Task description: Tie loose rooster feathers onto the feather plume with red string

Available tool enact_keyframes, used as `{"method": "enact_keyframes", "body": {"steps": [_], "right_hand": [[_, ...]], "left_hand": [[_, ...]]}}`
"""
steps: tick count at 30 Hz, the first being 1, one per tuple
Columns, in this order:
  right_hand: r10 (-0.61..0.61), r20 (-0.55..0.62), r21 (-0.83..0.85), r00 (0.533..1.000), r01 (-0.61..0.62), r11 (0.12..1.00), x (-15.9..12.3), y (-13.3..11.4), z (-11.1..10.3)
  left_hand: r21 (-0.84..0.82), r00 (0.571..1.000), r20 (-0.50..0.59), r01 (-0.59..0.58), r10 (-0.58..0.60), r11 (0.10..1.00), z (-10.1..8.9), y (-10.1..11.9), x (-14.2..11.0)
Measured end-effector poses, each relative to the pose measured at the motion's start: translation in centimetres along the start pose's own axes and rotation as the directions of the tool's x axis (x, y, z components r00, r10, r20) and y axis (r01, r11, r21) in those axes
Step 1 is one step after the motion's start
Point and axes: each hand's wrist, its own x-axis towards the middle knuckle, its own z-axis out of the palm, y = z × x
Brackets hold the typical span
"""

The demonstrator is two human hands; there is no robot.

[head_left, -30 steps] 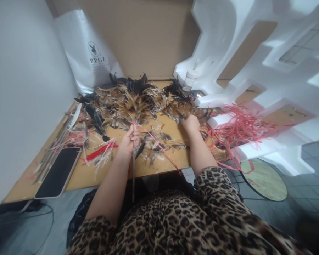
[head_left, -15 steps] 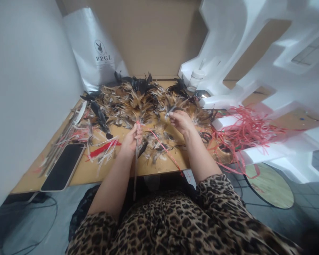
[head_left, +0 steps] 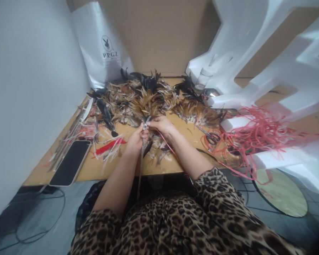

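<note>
Head camera view, inspected from where I stand; positions are taken from the phone point(head_left: 70, 163), which lies screen up at the near edge of the table point(head_left: 91, 175), left and right being the worker's own.

Left hand point(head_left: 138, 139): right of the phone, fingers closed round a thin stick point(head_left: 141, 166). The stick's lower end drops below the table edge. At its upper end, beyond the hand, a brown feather bundle point(head_left: 146, 102) fans out, farther back than the phone and to its right.

Right hand point(head_left: 162, 125): thumb and fingers pinching a small grey feather point(head_left: 148, 119) against the top of the stick; the two hands meet there, fingertips touching or nearly so. A pink strand point(head_left: 163, 139) runs from beneath the right hand towards the table's near edge, right of the phone.

Surroundings: just right of the phone, a red strip point(head_left: 107, 147) among pale shreds. Behind the phone, a black feather point(head_left: 105, 115) and a white feather point(head_left: 88, 109); farther back, a white bag point(head_left: 103, 53) stands upright, marked PPGZ. Well to the phone's right, past both hands, lie scissors point(head_left: 213, 138) and, beyond them, a tangle of pink strips point(head_left: 266, 132) spread over white foam pieces point(head_left: 279, 159). A clear jar point(head_left: 203, 78) stands far behind and right of the phone.
</note>
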Motion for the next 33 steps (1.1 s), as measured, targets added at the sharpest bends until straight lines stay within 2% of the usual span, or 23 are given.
{"method": "enact_keyframes", "body": {"steps": [3, 7, 12, 17, 22, 29, 33], "right_hand": [[-0.034, 0.014, -0.047, 0.999, 0.034, 0.998, 0.2, 0.3, -0.2], [-0.054, 0.006, -0.01, 0.999, 0.054, 0.999, 0.3, 0.3, -0.1], [0.064, -0.009, 0.07, 0.998, -0.063, 0.996, 0.3, 0.3, 0.2], [0.113, -0.013, 0.133, 0.994, -0.11, 0.985, 0.2, 0.3, 0.4], [0.152, -0.02, 0.151, 0.988, -0.147, 0.978, 0.2, 0.3, 0.4], [0.13, -0.048, 0.121, 0.99, -0.124, 0.985, -0.1, 0.7, 0.7], [0.104, -0.018, 0.018, 0.994, -0.103, 0.994, -0.4, 0.8, 0.8]], "left_hand": [[0.053, 0.999, -0.005, -0.033, 0.033, 0.998, 0.1, -0.2, 0.0], [0.132, 0.994, -0.013, -0.103, 0.106, 0.986, 0.1, -0.4, 0.1], [0.226, 0.969, -0.014, -0.236, 0.245, 0.945, 0.0, -0.8, 0.1], [0.282, 0.942, 0.012, -0.324, 0.334, 0.903, 0.1, -1.1, 0.0], [0.331, 0.925, 0.007, -0.36, 0.379, 0.872, 0.2, -1.3, -0.1], [0.353, 0.904, -0.002, -0.399, 0.427, 0.847, 0.3, -1.4, -0.1], [0.345, 0.894, 0.005, -0.421, 0.447, 0.839, 0.4, -1.2, -0.2]]}}
